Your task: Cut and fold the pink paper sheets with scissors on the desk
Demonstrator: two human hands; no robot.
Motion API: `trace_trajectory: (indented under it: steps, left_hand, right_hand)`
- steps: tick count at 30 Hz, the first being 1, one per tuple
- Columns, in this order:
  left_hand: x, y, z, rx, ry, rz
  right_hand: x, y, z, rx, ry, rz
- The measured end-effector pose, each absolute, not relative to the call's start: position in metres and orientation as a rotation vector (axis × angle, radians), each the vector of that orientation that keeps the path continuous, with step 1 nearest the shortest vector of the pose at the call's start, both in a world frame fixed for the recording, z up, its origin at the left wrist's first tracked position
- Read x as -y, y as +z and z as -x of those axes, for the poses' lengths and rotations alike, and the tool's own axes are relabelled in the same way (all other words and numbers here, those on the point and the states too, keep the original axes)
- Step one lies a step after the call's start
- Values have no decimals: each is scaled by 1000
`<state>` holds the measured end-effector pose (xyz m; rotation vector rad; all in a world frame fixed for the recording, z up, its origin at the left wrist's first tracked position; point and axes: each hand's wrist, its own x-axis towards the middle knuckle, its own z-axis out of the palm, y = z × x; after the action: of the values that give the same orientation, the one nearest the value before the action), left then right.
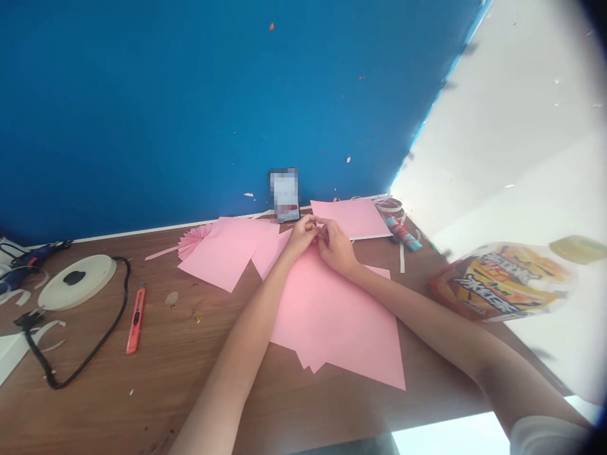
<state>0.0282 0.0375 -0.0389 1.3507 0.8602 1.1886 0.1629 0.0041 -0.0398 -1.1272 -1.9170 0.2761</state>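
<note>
My left hand (pixel 303 235) and my right hand (pixel 336 245) meet over the far end of a spread of pink paper sheets (pixel 336 316). Both have their fingers bent and pressed together, thumb tips almost touching. Whatever lies between the fingertips is too small and too covered to name. More pink sheets show to the left (pixel 225 249) and behind my right hand (pixel 353 218). A pleated pink paper fan (pixel 193 239) sticks out from under the left-hand sheet.
A phone (pixel 285 196) leans on the blue wall. To the left lie a red box cutter (pixel 136 319), a round cream device (pixel 78 282) and its black cable (pixel 111 338). On the right are a large drink bottle (pixel 507 281), a patterned roll (pixel 403 232) and white strips (pixel 389 204).
</note>
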Motion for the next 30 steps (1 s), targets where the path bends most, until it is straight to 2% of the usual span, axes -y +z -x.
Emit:
trace_trajectory:
  steps: [30]
  left_hand:
    - [-39, -38, -28, -856, 1149, -1361]
  right_hand:
    - [-6, -37, -164, 1905, 367, 1033]
